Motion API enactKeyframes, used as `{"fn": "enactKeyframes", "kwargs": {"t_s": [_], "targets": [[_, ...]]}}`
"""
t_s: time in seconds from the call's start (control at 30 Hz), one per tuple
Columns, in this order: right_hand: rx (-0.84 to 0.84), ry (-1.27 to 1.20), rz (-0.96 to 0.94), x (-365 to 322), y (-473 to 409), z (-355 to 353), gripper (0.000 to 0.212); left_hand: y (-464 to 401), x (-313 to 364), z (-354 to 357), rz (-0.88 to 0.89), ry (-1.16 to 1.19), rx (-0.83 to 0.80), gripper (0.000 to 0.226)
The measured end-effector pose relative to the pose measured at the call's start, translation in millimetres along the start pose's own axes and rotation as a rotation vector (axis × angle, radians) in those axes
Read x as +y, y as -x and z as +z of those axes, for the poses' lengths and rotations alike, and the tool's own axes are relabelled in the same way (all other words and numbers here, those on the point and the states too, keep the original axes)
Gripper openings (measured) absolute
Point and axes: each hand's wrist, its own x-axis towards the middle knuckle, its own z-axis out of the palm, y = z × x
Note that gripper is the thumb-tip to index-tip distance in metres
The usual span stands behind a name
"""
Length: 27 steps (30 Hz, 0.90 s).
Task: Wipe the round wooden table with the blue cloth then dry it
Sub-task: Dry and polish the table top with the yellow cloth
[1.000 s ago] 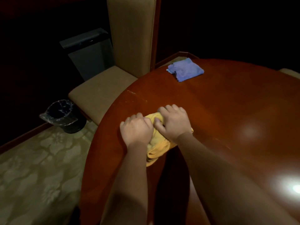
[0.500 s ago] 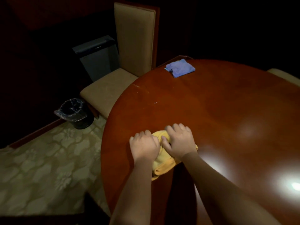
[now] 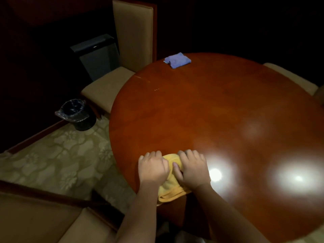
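Near the table's [image 3: 201, 106] front edge: drying pass.
Both hands, left [image 3: 152, 168] and right [image 3: 192, 168], grasping the yellow cloth [image 3: 172, 188], have drawn it nearer; blue cloth [image 3: 177, 60] lies aside.

Dim dining or hotel room — round wooden table [image 3: 201, 106], upholstered chairs [image 3: 133, 32], patterned carpet [image 3: 57, 158], lined bin [image 3: 75, 111]

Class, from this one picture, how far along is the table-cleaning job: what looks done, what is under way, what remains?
Done, apparently: the blue cloth lies set aside, folded, at the table's far edge. Under way: left hand and right hand press a yellow cloth at the near edge, likely drying. Left: the rest of the tabletop.
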Motion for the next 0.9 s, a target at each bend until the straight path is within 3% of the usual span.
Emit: {"fn": "enactKeyframes", "kwargs": {"t_s": [0.17,0.43,0.9], "targets": [[0.004,-0.021,-0.014,1.4,-9.0,6.9,0.035,-6.5,-4.6,5.6,0.009,0.014,-0.102,0.052],[-0.058,-0.05,-0.082,8.4,-26.5,3.7,0.036,-15.5,-4.3,3.4,0.004,0.008,-0.023,0.03],[-0.057,-0.081,-0.167,7.6,-109.3,28.3,0.035,-84.2,-32.8,16.9,-0.001,0.019,0.079,0.03]]}}
